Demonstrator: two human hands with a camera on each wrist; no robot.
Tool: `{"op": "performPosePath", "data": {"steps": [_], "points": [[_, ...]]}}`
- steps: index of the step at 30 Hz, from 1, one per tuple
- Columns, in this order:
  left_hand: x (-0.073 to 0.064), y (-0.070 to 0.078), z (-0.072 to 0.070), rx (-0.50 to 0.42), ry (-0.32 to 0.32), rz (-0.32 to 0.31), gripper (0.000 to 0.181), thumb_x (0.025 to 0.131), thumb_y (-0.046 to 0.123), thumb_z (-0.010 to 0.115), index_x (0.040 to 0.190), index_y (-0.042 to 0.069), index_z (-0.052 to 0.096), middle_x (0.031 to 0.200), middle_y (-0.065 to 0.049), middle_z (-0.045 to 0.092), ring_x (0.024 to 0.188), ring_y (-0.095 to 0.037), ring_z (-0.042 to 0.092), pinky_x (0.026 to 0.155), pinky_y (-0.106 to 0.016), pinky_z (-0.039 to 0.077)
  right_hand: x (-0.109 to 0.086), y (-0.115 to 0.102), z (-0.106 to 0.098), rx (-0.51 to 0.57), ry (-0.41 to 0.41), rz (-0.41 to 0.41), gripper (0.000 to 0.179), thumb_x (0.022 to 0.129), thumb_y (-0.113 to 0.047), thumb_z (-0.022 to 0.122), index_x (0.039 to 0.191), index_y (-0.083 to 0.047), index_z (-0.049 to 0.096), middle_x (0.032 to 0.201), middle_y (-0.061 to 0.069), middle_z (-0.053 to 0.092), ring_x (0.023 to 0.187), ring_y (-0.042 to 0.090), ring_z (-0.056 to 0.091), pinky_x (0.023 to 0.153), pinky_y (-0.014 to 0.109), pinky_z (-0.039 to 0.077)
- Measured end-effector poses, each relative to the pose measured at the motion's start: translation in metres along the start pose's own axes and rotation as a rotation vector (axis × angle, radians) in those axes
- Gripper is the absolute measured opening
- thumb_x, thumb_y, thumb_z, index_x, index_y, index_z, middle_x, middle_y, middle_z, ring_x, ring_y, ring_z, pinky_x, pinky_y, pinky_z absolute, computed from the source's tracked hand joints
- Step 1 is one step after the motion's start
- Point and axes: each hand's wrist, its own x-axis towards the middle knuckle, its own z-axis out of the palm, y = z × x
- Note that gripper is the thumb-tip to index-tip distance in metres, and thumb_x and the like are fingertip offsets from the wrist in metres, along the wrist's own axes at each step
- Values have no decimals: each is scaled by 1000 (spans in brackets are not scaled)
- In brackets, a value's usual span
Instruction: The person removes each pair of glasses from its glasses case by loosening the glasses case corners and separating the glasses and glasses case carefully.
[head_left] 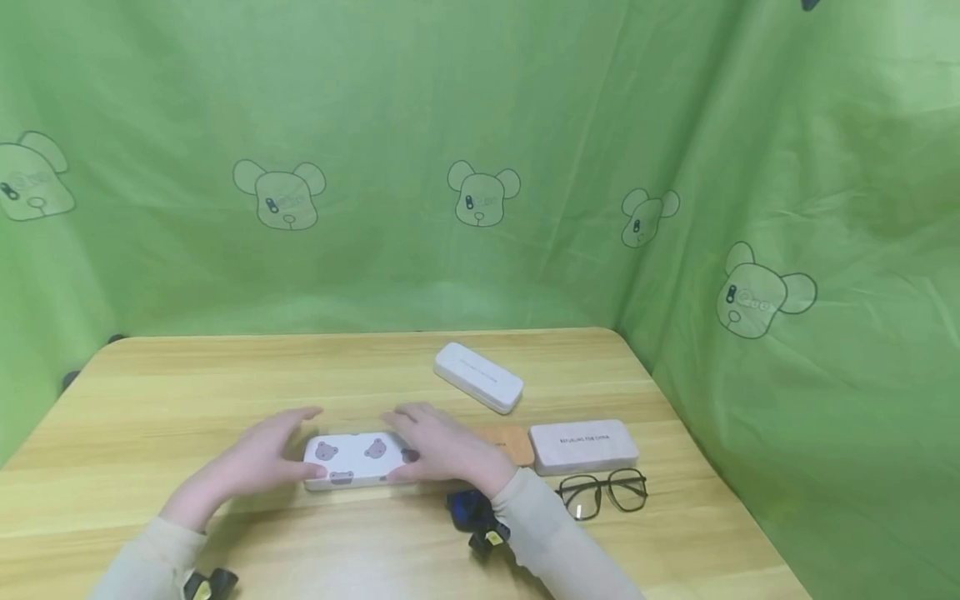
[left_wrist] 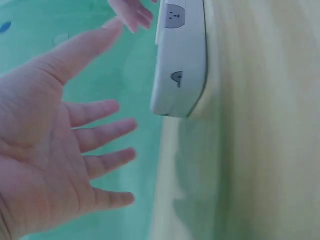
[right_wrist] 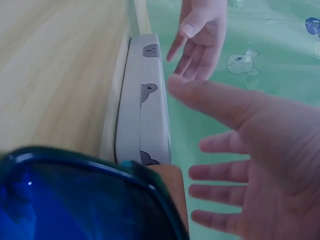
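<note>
Flanking a bear-print case point(head_left: 351, 457) with two outstretched hands

Lying flat on the wood-grain worktop point(head_left: 187, 392), left of the other cases, the bear-print case has its long axis running left to right, the right end tipped slightly toward the far side. The left-hand printed bear has its ears toward the far side. The left hand point(head_left: 251, 457) is beside the left end, released, fingers straight and spread; its own wrist view shows a gap between it and the case. The right hand point(head_left: 442, 446) is at the right end, also holding nothing, fingers extended; whether its thumb touches the case, I cannot tell.

Bare wood stretches left of the case and along its near side, and another strip runs beyond it to the far edge, where a green curtain point(head_left: 375, 275) hangs. The right side is tighter: an orange case point(head_left: 510, 443), partly behind the right forearm, then a pale lettered case point(head_left: 585, 450). Eyeglasses point(head_left: 603, 483) lie near that one, blue-lensed glasses point(right_wrist: 85, 205) by the right wrist. A white case point(head_left: 478, 377) sits diagonally farther back, its right end nearer.
</note>
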Motion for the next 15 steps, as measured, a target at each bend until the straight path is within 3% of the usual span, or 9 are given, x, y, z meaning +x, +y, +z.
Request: {"op": "performPosePath", "data": {"steps": [6, 11, 15], "points": [[-4, -5, 6, -125, 63, -39, 93, 79, 52, 73, 148, 2, 35, 152, -30, 34, 139, -54, 27, 109, -74, 23, 0, -2, -5, 4, 73, -50, 79, 86, -54, 66, 148, -14, 39, 148, 10, 46, 135, 24, 47, 116, 39, 38], [-4, -8, 13, -269, 57, -96, 91, 83, 47, 71, 150, 2, 29, 156, -33, 18, 143, -56, 14, 108, -76, 16, 1, -6, -6, -26, 88, -51, 74, 88, -51, 64, 147, -13, 41, 147, 9, 49, 135, 23, 48, 116, 38, 38], [-4, -14, 21, -342, 28, -94, 90, 85, 42, 71, 150, 0, 28, 158, -31, 17, 144, -55, 9, 111, -75, 11, 1, -10, -4, -48, 74, -36, 74, 87, -49, 66, 146, -12, 42, 146, 11, 50, 134, 24, 49, 115, 39, 39]]}}
